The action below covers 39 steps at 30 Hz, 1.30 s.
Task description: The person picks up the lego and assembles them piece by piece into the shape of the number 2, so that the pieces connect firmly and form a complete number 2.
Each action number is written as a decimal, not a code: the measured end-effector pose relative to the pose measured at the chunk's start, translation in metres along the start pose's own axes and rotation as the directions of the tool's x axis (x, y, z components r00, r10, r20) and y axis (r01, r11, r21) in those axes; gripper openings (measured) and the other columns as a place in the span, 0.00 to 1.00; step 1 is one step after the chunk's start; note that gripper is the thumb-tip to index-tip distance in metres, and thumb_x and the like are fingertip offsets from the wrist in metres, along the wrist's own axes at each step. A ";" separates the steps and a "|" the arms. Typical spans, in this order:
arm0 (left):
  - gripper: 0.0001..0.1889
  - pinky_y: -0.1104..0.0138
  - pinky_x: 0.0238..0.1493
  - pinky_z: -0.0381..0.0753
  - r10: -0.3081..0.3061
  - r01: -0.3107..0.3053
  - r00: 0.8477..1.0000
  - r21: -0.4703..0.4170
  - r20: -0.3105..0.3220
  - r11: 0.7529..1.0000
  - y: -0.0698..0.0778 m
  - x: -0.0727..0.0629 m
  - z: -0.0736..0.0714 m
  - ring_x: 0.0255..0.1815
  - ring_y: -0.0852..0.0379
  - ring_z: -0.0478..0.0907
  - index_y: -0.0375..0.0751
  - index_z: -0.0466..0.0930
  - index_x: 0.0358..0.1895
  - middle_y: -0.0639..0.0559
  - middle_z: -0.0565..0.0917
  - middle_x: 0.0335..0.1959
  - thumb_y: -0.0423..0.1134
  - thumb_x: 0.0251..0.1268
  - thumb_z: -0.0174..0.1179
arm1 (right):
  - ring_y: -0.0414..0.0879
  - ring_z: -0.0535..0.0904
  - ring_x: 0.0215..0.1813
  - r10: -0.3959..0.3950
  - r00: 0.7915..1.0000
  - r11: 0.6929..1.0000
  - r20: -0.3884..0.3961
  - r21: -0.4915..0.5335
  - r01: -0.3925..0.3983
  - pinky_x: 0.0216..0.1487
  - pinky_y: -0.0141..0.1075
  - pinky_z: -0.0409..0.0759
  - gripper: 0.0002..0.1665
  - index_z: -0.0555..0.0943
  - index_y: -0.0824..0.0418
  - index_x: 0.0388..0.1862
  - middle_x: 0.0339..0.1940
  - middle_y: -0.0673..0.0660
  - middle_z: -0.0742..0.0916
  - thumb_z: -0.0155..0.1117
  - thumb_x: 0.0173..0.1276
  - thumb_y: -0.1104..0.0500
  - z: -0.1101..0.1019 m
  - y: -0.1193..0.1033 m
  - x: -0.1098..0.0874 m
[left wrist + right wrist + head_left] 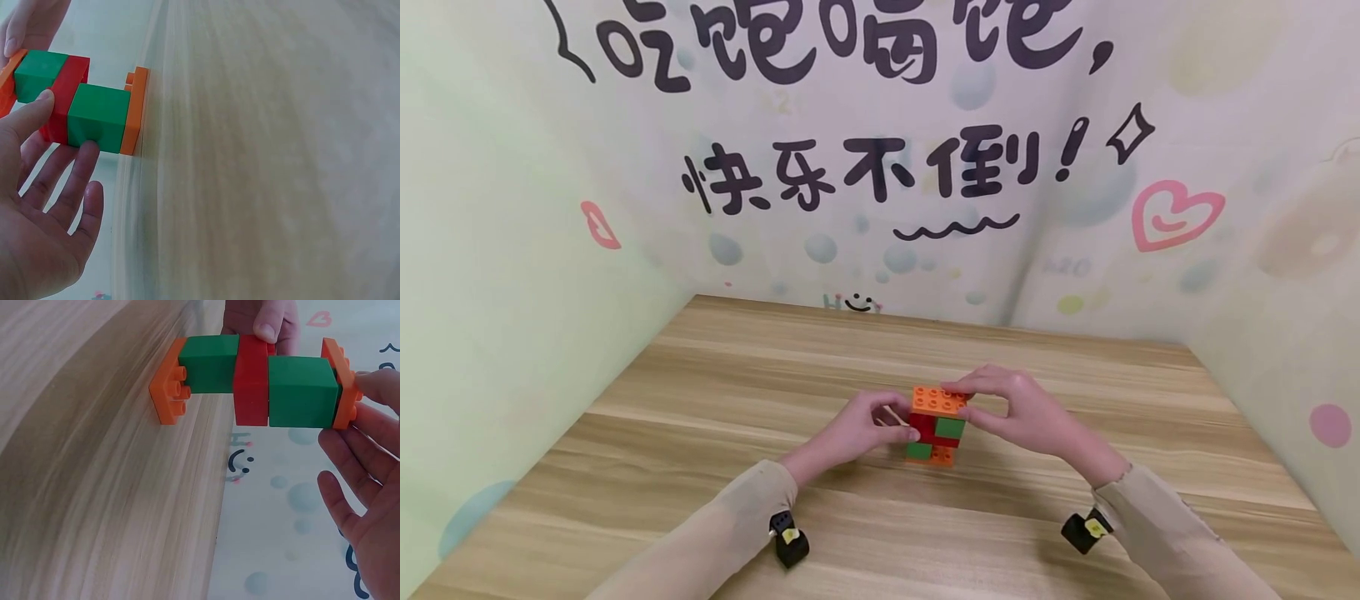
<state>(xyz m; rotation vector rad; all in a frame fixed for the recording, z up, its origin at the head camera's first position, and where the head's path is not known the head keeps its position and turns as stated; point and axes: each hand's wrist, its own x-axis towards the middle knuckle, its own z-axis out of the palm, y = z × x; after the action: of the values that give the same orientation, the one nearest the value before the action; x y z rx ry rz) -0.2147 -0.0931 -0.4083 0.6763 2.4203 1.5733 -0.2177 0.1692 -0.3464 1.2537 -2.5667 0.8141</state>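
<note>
A small stack of toy building bricks stands upright on the table. Its base is an orange plate point(942, 457) with studs showing, below a green brick point(99, 119) set to the left side. Across that lies a red brick point(252, 387), then a second green brick point(303, 394) to the right. Another orange plate point(928, 404) tops the stack; in the right wrist view a dark strip shows between it and the upper green brick. My left hand point(857, 427) grips the red brick, thumb on its near face. The top orange plate is pinched by my right hand point(1018, 412).
The wood-grain table point(715, 400) spreads around the stack. Behind it rises a printed wall sheet point(820, 250) with dark lettering. Black wrist cameras hang below both sleeves, the left camera point(790, 546) and the right camera point(1081, 532).
</note>
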 end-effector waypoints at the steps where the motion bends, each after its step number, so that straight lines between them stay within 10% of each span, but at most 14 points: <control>1: 0.15 0.68 0.42 0.81 0.002 -0.002 1.000 0.002 0.000 1.000 0.000 0.000 0.000 0.39 0.59 0.81 0.44 0.85 0.50 0.47 0.87 0.46 0.41 0.60 0.70 | 0.42 0.83 0.54 0.000 1.000 1.000 -0.001 0.000 0.000 0.54 0.44 0.83 0.20 0.83 0.50 0.59 0.51 0.46 0.89 0.68 0.67 0.55 0.000 0.000 -0.001; 39: 0.15 0.68 0.42 0.81 0.007 -0.007 1.000 0.010 0.001 1.000 0.002 0.000 0.000 0.40 0.57 0.82 0.42 0.84 0.50 0.45 0.87 0.46 0.39 0.60 0.69 | 0.43 0.81 0.49 0.028 0.995 0.998 0.099 0.058 -0.034 0.47 0.35 0.82 0.18 0.85 0.55 0.54 0.50 0.51 0.89 0.69 0.66 0.57 -0.009 -0.001 0.005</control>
<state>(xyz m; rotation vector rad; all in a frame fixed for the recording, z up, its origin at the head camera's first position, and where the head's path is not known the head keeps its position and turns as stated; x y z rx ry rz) -0.2143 -0.0920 -0.4068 0.6886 2.4287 1.5646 -0.2208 0.1700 -0.3362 1.3057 -2.6640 0.8623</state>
